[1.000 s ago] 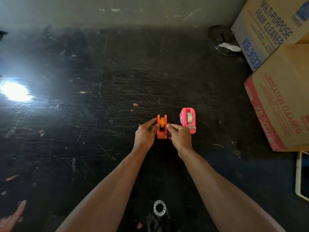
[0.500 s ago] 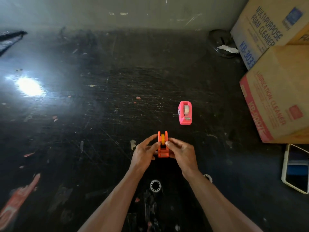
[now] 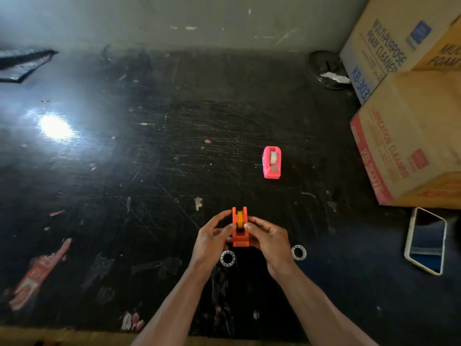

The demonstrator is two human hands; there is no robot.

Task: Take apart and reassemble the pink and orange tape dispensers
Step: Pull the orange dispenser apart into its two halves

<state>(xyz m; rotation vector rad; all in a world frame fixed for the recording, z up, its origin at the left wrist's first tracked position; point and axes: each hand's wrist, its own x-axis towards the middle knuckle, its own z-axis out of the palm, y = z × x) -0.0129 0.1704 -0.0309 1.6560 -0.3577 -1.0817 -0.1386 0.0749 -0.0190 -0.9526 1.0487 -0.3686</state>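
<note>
Both bare forearms reach forward from the bottom edge and converge over the scratched black tabletop [image 3: 174, 171]. The left hand [image 3: 212, 242] and right hand [image 3: 270, 239] face each other, fingers curled. Between them stands the small orange plastic tape dispenser [image 3: 240, 227], upright, a yellowish roll seated in its slot. Each hand pinches one side of it with thumb and fingertips. The pink plastic tape dispenser [image 3: 272, 162], holding a pale roll, sits apart, farther back and to the right.
</note>
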